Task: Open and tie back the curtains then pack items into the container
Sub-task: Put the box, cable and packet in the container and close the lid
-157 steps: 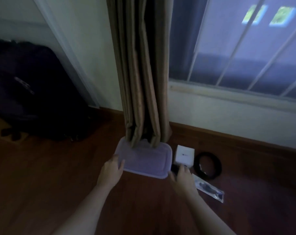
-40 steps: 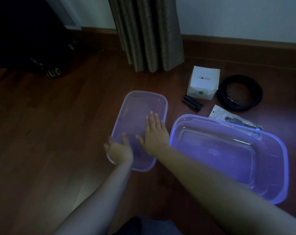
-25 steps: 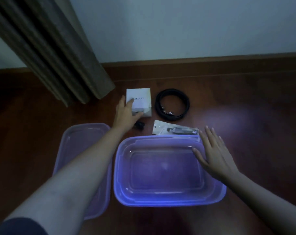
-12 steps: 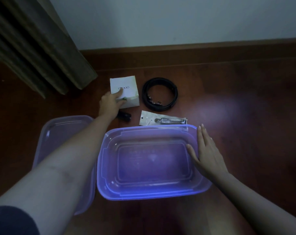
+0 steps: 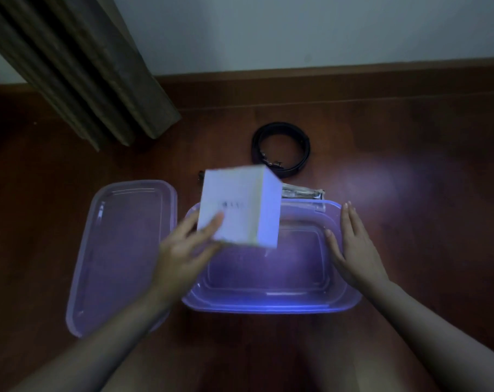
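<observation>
Noted white box (image 5: 240, 209), a moment earlier on the floor beside coiled belt (image 5: 281, 152), now clamped in left hand (image 5: 183, 250) grip above open container (image 5: 271, 305); right hand (image 5: 353, 247) flat, fingers apart, steadying rim; first item judged about to go in.

A single head-worn view looks steeply down from above the floor (image 5: 409, 321) — close over the open container (image 5: 268, 304). It faces the wall (image 5: 296, 32) and curtain (image 5: 79, 69) — both forearms enter from the bottom edge.
</observation>
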`<state>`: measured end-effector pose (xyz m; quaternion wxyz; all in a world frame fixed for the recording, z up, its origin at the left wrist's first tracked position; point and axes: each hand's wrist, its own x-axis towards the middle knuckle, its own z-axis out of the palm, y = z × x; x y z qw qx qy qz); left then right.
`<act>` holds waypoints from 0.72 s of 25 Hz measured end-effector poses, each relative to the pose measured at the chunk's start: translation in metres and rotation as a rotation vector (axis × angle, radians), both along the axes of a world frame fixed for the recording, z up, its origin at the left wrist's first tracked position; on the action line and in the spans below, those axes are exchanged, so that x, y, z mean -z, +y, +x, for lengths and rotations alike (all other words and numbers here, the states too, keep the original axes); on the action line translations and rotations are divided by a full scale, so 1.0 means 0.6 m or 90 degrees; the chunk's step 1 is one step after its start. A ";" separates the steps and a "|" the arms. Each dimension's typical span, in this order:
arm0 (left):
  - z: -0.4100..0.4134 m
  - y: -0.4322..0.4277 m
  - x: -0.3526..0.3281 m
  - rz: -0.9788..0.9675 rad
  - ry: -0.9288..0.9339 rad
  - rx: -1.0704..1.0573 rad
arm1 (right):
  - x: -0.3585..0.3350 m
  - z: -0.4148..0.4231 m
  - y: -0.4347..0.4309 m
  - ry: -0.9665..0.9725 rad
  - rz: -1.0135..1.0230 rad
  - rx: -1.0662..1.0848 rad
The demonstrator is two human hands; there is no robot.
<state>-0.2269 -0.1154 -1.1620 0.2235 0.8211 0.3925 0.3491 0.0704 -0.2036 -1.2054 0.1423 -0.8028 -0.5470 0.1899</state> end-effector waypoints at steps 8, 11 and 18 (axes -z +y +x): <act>-0.022 -0.063 0.081 -0.052 0.393 -0.009 | -0.008 -0.001 -0.002 0.006 -0.012 -0.015; -0.017 -0.051 0.081 -0.120 0.456 -0.047 | -0.008 -0.002 -0.003 0.009 -0.013 -0.022; 0.001 -0.049 0.029 -0.267 0.407 -0.013 | -0.006 -0.002 -0.005 0.021 -0.005 -0.011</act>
